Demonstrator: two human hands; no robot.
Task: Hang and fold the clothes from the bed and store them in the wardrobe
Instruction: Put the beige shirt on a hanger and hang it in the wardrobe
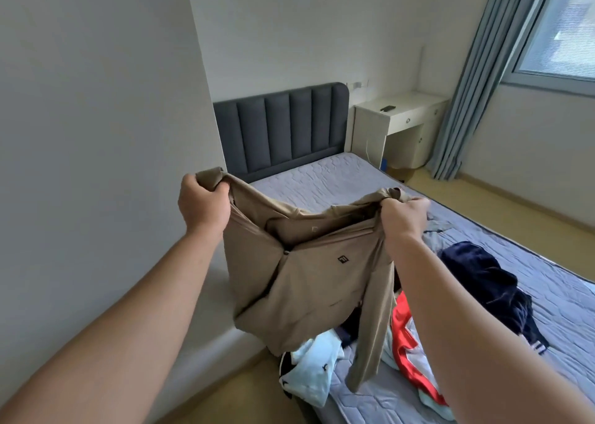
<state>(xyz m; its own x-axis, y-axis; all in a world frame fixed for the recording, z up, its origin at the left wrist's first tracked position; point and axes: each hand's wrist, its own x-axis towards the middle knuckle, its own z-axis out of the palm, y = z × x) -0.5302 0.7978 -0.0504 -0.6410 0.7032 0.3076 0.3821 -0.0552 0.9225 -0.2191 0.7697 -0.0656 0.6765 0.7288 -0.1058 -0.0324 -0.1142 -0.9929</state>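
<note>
Tan jacket (309, 282): held above the bed (322, 182).
Grip: left hand (203, 204), right hand (404, 217) each clutch a shoulder.
Risk: dangling sleeve (367, 352) could drag the pile (405, 336).

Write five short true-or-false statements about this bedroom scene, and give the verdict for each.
1. Both the left hand and the right hand grip the tan jacket. True.
2. The tan jacket lies flat on the floor. False: it is held up over the bed.
3. A dark navy garment lies on the bed, right of the jacket. True.
4. A white desk stands beside the headboard. True.
5. The headboard is bright red. False: it is dark grey.
</note>
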